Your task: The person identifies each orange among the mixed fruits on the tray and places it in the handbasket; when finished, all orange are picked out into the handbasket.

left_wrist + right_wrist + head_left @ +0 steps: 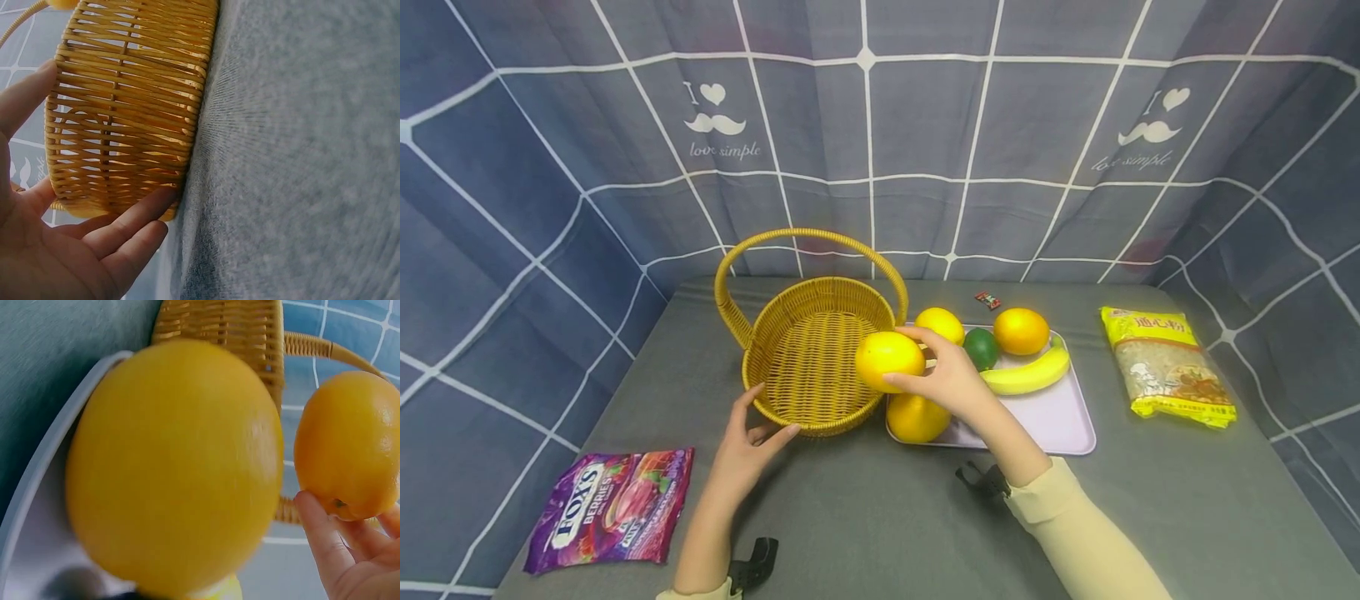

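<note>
A round yellow wicker basket [820, 367] with a tall arched handle stands on the table. My left hand [748, 446] grips its near-left rim; in the left wrist view the other fingers [134, 215] lie along the woven outer wall. My right hand [951, 375] holds an orange [889, 360] by its side with thumb and fingers, over the basket's right rim. Beneath that wrist, a large yellow-orange fruit [175, 469] rests on a pale lilac tray [1060, 429]. The same tray bears a banana [1030, 372], a dark green fruit [981, 348], another orange [1021, 331] and a yellow fruit [940, 323].
A purple candy bag [613, 508] lies at the front left. On the right lies a yellow pasta bag [1167, 367]. A small red wrapped candy [988, 300] sits behind the tray. Grey checked curtain [925, 125] encloses the table's back and sides.
</note>
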### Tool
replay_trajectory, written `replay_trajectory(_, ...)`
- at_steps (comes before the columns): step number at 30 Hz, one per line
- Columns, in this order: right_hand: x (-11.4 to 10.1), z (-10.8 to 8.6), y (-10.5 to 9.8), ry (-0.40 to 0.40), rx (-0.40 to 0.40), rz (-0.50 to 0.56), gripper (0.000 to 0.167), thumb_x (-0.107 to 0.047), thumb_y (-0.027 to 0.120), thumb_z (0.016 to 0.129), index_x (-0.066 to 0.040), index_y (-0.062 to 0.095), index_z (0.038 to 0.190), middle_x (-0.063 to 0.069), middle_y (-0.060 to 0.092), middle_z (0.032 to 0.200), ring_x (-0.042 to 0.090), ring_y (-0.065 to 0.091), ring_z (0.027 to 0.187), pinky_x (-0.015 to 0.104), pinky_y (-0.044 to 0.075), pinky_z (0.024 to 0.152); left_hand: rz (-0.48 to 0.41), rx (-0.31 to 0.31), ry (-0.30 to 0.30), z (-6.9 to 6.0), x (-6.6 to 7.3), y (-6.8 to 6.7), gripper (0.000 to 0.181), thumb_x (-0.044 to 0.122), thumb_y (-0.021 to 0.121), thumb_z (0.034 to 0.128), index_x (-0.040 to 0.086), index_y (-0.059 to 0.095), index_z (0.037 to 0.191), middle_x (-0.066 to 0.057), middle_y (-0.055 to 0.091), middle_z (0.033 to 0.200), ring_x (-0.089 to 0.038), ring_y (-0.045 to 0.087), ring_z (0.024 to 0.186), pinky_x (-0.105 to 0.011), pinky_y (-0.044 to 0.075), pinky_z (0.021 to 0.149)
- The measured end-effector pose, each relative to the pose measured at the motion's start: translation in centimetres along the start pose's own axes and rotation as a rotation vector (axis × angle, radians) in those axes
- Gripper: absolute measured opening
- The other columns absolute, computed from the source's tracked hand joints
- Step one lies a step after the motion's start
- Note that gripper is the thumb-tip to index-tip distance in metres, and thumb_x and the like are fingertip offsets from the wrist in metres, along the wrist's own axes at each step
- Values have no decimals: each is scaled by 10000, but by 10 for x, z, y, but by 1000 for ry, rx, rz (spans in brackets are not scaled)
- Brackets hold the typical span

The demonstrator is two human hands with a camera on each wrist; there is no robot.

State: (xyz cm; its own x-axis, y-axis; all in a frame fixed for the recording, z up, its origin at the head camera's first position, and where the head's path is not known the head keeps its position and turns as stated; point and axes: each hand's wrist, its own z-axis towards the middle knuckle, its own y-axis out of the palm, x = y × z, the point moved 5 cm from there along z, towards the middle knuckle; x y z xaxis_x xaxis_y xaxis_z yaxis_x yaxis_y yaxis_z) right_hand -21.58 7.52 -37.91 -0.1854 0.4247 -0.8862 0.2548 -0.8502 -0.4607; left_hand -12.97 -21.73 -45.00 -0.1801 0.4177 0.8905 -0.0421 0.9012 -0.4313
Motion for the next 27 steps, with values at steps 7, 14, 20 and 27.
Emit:
replay_trajectory(7, -9, 19, 27, -46, -36, -1, 702, -415, 817, 747, -204, 544, 1358, 22, 555, 1289, 241, 561, 1060, 374, 520, 808, -4, 6, -5, 1, -2, 0, 928, 477, 733, 823, 279, 162, 1527, -141, 65, 1588, -393, 474, 1258, -573, 406, 964)
replay_trajectory(14, -9, 38, 50, -76, -73, -8, 691, -412, 814, 751, -173, 548, 1342, 25, 598, 1246, 228, 592, 1029, 365, 511, 834, -17, -4, 2, 2, -3, 1, 904, 443, 736, 834, 281, 170, 1520, -131, 72, 1587, -387, 490, 1245, -549, 431, 950)
replay_trajectory(20, -13, 51, 69, -103, -112, -55, 711, -455, 797, 754, -161, 544, 1349, 4, 572, 1309, 185, 587, 1032, 356, 488, 872, -21, 3, 1, 3, -3, 2, 902, 431, 737, 838, 275, 171, 1523, -133, 65, 1588, -391, 491, 1242, -547, 434, 947)
replay_trajectory(27, -19, 60, 89, -111, -156, -136, 753, -496, 776, 763, -137, 526, 1376, 35, 553, 1346, 190, 550, 1144, 371, 453, 934, -22, 0, -7, 1, -3, 2, 895, 423, 738, 840, 296, 169, 1520, -107, 54, 1593, -387, 484, 1251, -560, 425, 952)
